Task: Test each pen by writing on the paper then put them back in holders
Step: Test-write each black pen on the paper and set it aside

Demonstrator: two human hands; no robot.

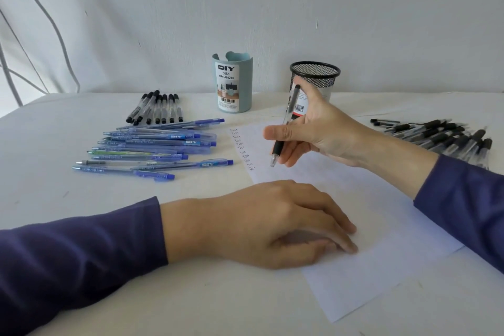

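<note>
I read the pen [285, 123] as clamped in the fingers [296, 151] of the right hand [319, 128]. Its long axis is steep, tip down-left at the paper [381, 226] (contact unclear), beside the test marks [241, 148]. The left hand [272, 224] rests on the paper, fingers relaxed. The mesh cup [315, 73] stands just behind the right hand.

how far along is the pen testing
Done: a column of "Test" words runs down the white paper sheet. In hand: the right hand grips a clear black-grip pen over it. Left: no pens show in the teal organizer cup or black mesh cup.
</note>
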